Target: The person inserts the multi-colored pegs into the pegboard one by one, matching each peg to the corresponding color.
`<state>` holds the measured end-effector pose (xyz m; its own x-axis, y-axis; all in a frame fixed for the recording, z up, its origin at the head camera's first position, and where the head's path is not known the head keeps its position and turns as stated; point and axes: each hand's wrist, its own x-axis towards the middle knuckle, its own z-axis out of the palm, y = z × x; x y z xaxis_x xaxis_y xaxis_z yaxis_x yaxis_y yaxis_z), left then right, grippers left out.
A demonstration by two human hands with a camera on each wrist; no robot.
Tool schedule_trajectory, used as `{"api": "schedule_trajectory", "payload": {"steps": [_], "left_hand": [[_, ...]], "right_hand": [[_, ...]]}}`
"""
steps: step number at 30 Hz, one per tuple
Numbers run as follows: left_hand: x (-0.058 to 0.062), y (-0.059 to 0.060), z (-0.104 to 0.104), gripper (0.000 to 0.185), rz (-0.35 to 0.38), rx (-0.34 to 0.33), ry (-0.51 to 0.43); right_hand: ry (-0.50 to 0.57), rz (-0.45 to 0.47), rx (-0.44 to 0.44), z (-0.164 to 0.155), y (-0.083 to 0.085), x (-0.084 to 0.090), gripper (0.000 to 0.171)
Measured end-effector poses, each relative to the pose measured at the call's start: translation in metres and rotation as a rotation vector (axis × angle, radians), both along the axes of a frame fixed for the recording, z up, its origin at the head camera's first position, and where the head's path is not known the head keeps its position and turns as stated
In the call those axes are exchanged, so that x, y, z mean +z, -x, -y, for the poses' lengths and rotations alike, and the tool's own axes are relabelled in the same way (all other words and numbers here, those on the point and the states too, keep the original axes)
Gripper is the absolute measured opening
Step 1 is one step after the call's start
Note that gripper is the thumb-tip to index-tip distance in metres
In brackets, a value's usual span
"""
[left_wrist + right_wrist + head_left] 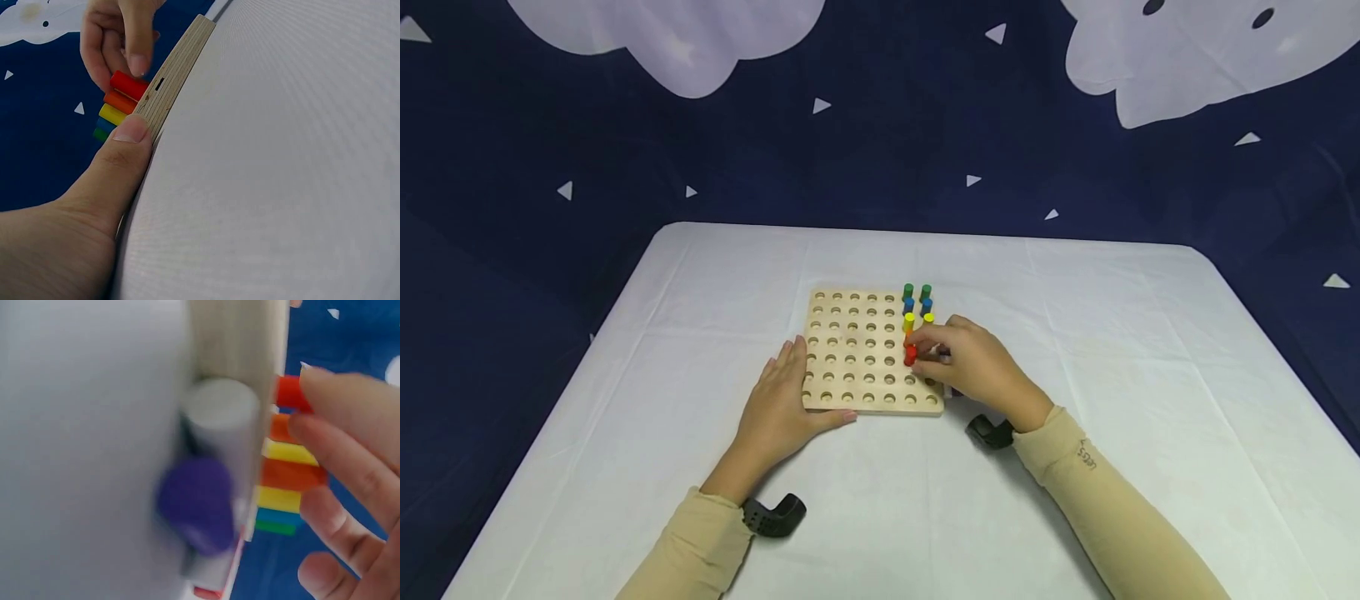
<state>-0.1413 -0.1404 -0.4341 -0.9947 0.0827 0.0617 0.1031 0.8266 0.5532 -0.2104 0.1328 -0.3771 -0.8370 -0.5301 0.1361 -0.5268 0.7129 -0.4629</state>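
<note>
dark blue cloth (880, 150), printed with pale clouds, is hung behind a white-covered table (722, 275). at left, the left hand (778, 412) is laid unclenched against a wooden pegboard (860, 369), fingers extended along the left side and thumb along the near edge. rows of holes are seen across the board, set flat on the table. toward its right side, green pegs (907, 291), blue pegs (909, 306), yellow pegs (909, 322) and orange pegs (292, 475) are stood, and a red peg (911, 357) is seemingly pinched between thumb and forefinger of the right hand (976, 361). beside the board's right edge, a white cylinder (222, 412) and a purple piece (197, 506) are blurred.
</note>
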Motion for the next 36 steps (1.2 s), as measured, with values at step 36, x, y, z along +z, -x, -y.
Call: {"api": "schedule_trajectory", "payload": {"steps": [36], "left_hand": [[0.001,0.000,0.000,0.137,-0.009,-0.002,0.002]], "right_hand": [[-0.196,0.112,-0.057,-0.061,0.041,-0.007,0.029]]}}
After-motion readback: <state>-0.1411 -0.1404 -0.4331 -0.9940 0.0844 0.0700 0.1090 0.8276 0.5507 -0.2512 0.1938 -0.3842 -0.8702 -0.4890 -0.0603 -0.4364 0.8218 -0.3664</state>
